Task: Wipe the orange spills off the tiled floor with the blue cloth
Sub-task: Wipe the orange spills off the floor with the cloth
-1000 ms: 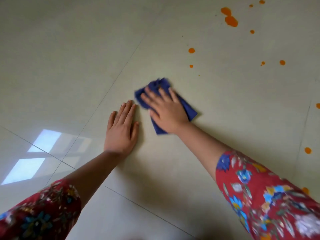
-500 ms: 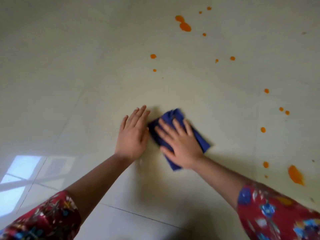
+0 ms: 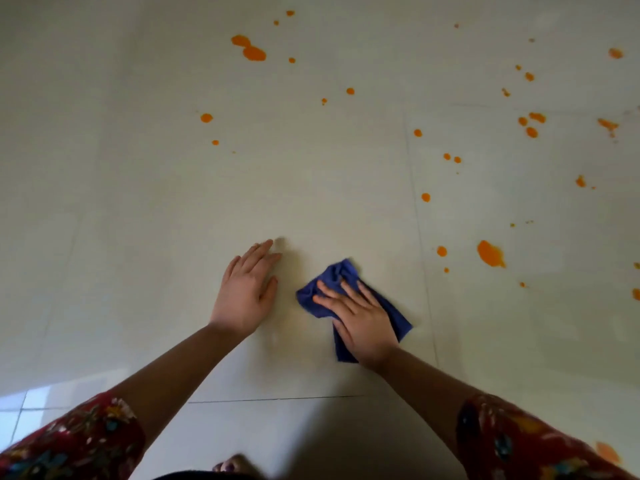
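The blue cloth (image 3: 398, 315) lies crumpled on the pale tiled floor (image 3: 138, 168), and my right hand (image 3: 360, 317) presses flat on it with fingers spread. My left hand (image 3: 247, 292) rests flat on the bare tile just left of the cloth, a small gap between them. Orange spills dot the floor ahead and to the right: a double blob (image 3: 254, 51) far ahead, a large drop (image 3: 490, 253) right of the cloth, small drops such as one (image 3: 441, 251) nearer, and several scattered at the upper right (image 3: 531, 131).
Grout lines (image 3: 420, 237) cross the floor right of the cloth and below my arms. A bright window reflection (image 3: 20, 407) shines on the tile at the lower left. Another orange patch (image 3: 607, 452) sits by my right sleeve. A foot (image 3: 232, 465) shows at the bottom edge.
The view has swung right, revealing many more spills. My right hand slid the cloth to the right, away from my left hand; a gap now separates them.
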`<state>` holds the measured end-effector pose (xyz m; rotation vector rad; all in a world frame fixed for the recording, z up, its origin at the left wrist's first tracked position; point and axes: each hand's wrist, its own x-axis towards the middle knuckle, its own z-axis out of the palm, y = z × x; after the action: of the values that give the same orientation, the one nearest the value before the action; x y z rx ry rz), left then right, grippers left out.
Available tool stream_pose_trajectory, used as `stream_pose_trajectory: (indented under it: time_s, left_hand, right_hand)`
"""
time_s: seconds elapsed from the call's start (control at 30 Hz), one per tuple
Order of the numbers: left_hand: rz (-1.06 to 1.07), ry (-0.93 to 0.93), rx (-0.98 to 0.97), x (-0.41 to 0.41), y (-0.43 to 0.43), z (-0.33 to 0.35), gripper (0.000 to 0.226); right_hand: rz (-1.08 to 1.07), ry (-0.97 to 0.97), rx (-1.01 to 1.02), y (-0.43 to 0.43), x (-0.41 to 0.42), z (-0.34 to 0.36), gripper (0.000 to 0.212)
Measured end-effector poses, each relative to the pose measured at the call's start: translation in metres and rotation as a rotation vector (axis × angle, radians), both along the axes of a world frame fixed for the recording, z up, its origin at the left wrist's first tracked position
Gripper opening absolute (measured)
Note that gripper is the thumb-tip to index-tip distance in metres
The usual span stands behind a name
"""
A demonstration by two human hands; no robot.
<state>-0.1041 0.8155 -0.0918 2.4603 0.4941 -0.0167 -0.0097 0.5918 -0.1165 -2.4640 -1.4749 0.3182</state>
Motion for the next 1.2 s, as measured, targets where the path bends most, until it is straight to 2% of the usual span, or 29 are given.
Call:
stream_pose_trajectory:
  time_s: [0.03, 0.1, 0.17, 0.33, 0.37, 0.43, 0.47, 0.57, 0.6, 0.63, 0.73, 0.77, 0.83, 0.87, 0.9, 0.93, 1.0, 1.03, 1.1, 1.17, 1.2]
  left_hand:
    - [-0.008, -0.02, -0.019, 0.004, -0.001, 0.006, 0.05]
    - [-0.014, -0.062, -0.065, 0.011, -0.008, 0.02, 0.04]
    - [-0.019, -0.08, -0.095, 0.018, -0.018, 0.034, 0.033]
    - [-0.171, -0.02, -0.134, 0.05, -0.052, 0.073, 0.033]
    - [-0.223, -0.007, -0.141, 0.064, -0.066, 0.08, 0.033]
    - [-0.291, 0.033, -0.152, 0.071, -0.069, 0.09, 0.031]
    - [-0.352, 0.062, -0.144, 0.077, -0.08, 0.093, 0.03]
    - [-0.526, 0.137, -0.106, 0.096, -0.121, 0.099, 0.028]
    - [-0.58, 0.157, -0.103, 0.102, -0.141, 0.097, 0.028]
    - [-0.617, 0.164, -0.097, 0.108, -0.157, 0.095, 0.029]
    - [-0.693, 0.177, -0.072, 0.12, -0.208, 0.075, 0.031]
    - [-0.717, 0.179, -0.066, 0.125, -0.23, 0.064, 0.032]
    - [-0.754, 0.159, -0.034, 0.13, -0.264, 0.047, 0.038]
    - [-0.793, 0.141, -0.001, 0.131, -0.285, 0.036, 0.045]
    - [-0.821, 0.116, 0.041, 0.13, -0.297, 0.027, 0.053]
    - [-0.842, 0.1, 0.08, 0.127, -0.311, 0.016, 0.059]
    - [-0.817, 0.108, 0.125, 0.118, -0.328, -0.001, 0.062]
    - [-0.794, 0.107, 0.121, 0.11, -0.333, -0.008, 0.062]
    - [-0.809, 0.078, 0.19, 0.096, -0.335, -0.02, 0.063]
    - [-0.881, 0.055, 0.301, 0.09, -0.333, -0.029, 0.063]
    - [-0.894, 0.046, 0.332, 0.09, -0.332, -0.031, 0.064]
  right_hand:
    - [-0.022, 0.094, 0.041, -0.003, 0.005, 0.008, 0.039]
    - [-0.202, 0.288, 0.125, -0.005, 0.019, 0.031, 0.033]
    - [-0.412, 0.583, 0.201, -0.003, 0.038, 0.063, 0.024]
    - [-0.915, 1.656, 0.347, -0.033, 0.098, 0.163, 0.017]
    - [-1.013, 1.705, 0.417, -0.055, 0.11, 0.176, 0.013]
    - [-1.061, 1.489, 0.42, -0.07, 0.115, 0.186, 0.018]
    - [-1.056, 1.47, 0.48, -0.086, 0.117, 0.186, 0.022]
    - [-1.112, 1.625, 0.763, -0.142, 0.113, 0.179, 0.056]
    - [-1.134, 1.704, 0.857, -0.166, 0.107, 0.175, 0.06]
    - [-1.142, 1.706, 0.936, -0.18, 0.102, 0.174, 0.056]
    - [-1.13, 1.792, 1.065, -0.232, 0.083, 0.167, 0.024]
    - [-1.231, 1.736, 1.104, -0.254, 0.077, 0.163, 0.024]
    - [-1.454, 1.434, 1.063, -0.29, 0.063, 0.149, 0.03]
    - [-1.486, 1.33, 1.154, -0.308, 0.053, 0.143, 0.028]
    - [-1.432, 1.242, 1.204, -0.313, 0.046, 0.138, 0.025]
    - [-1.354, 1.055, 1.13, -0.322, 0.036, 0.126, 0.024]
    - [-1.07, 0.501, 0.642, -0.33, 0.018, 0.096, 0.027]
    - [-0.889, 0.333, 0.367, -0.331, 0.008, 0.076, 0.034]
    - [-0.626, 0.156, -0.014, -0.329, -0.014, 0.038, 0.045]
    - [-0.562, 0.159, -0.197, -0.333, -0.035, 0.018, 0.051]
    - [-0.583, 0.151, -0.227, -0.339, -0.04, 0.012, 0.051]
